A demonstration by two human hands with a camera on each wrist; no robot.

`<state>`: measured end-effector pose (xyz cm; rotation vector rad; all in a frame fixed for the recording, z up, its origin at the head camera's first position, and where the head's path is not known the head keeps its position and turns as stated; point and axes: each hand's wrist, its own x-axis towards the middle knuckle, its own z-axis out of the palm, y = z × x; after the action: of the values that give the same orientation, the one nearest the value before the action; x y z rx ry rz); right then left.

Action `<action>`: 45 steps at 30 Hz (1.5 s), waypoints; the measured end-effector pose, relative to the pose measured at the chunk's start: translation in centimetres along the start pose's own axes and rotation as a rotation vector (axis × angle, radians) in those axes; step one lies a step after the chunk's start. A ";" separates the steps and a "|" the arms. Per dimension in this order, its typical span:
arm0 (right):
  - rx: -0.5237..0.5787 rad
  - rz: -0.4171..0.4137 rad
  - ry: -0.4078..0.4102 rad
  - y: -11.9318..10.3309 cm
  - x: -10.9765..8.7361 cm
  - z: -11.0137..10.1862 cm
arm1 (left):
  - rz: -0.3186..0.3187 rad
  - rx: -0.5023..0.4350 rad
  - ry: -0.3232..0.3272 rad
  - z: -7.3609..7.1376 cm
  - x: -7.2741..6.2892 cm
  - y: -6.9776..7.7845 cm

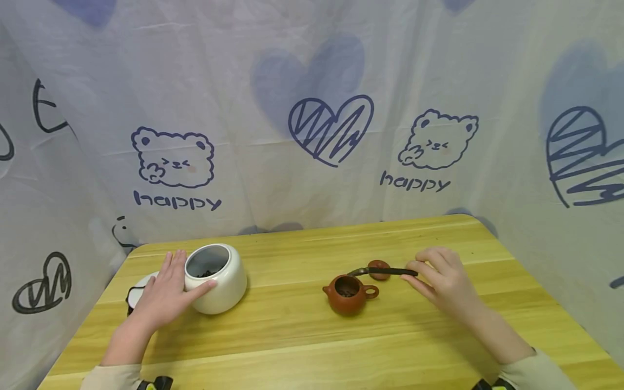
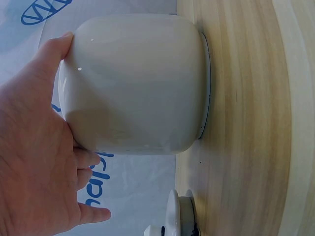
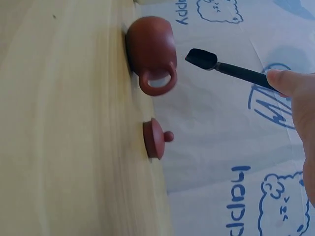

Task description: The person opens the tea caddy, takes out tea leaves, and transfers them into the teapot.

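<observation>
My left hand rests against the left side of a white ceramic jar, thumb near its rim and fingers extended along its side. Dark tea leaves lie inside this jar, which stands upright on the table. In my right hand a small tea scoop is pinched by its black handle. The scoop's dark head hovers just above the mouth of a reddish-brown clay teapot. Some dark leaves show in the teapot. Its round lid lies behind the handle, knob up in the right wrist view.
A white jar lid with a dark edge lies left of the jar, partly hidden by my left hand. The wooden table ends at the back against a light cloth printed with bears and hearts.
</observation>
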<state>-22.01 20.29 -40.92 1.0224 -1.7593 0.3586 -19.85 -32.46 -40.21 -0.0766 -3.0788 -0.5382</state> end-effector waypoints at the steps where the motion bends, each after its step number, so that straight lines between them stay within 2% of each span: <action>1: 0.002 0.011 0.010 0.2 0.0 -0.1 | 0.001 0.002 0.001 0.0 0.0 0.0; 8: 0.056 0.119 0.068 1.9 -0.6 -0.7 | 0.003 0.001 0.006 0.0 0.1 0.0; 13: 0.101 0.272 0.095 3.1 -1.5 -1.0 | 0.000 0.000 0.006 0.0 0.1 0.0; 18: 0.147 0.485 0.092 3.6 -2.3 -1.2 | -0.006 -0.001 0.003 -0.1 0.0 -0.2; 26: 0.163 0.910 0.057 3.6 -3.3 -1.7 | 0.002 -0.004 0.009 0.0 0.2 -0.3; 32: 0.156 1.115 0.053 3.6 -3.7 -2.2 | -0.001 0.007 0.006 -0.1 0.3 -0.3; 39: 0.143 1.360 0.033 4.5 -5.3 -3.0 | -0.001 0.017 0.007 -0.3 0.3 -0.1; 45: 0.256 1.625 0.081 5.5 -6.2 -3.4 | -0.007 -0.003 0.003 -0.3 0.0 0.0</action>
<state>-23.40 28.68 -43.66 -0.5189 -2.1293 1.5805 -19.84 -32.59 -39.94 -0.0647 -3.0766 -0.5426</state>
